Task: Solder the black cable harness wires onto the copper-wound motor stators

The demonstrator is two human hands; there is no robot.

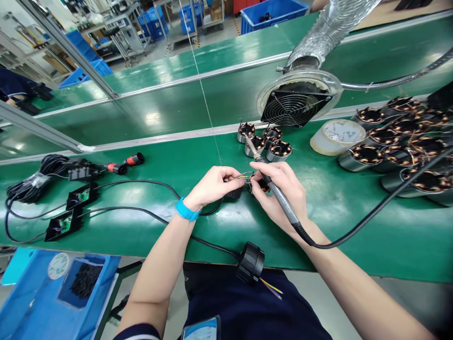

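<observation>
My left hand [214, 185] is closed in a pinch on thin coloured wires [243, 177] and a small black part [235, 192], just above the green bench. My right hand [279, 193] holds a soldering iron [274, 189] like a pen, its tip pointing up and away, while the fingers also steady a small motor stator [257, 183] with copper windings. The iron's black cable [368, 217] runs off to the right. A blue band [186, 210] sits on my left wrist.
Several stators [269, 141] stand behind my hands; many more [399, 141] lie at the right, next to a tape roll [338, 136]. A fume fan [296, 101] with a foil duct sits beyond. Black cables, circuit boards [72, 210] and a round connector [250, 262] lie at left and front.
</observation>
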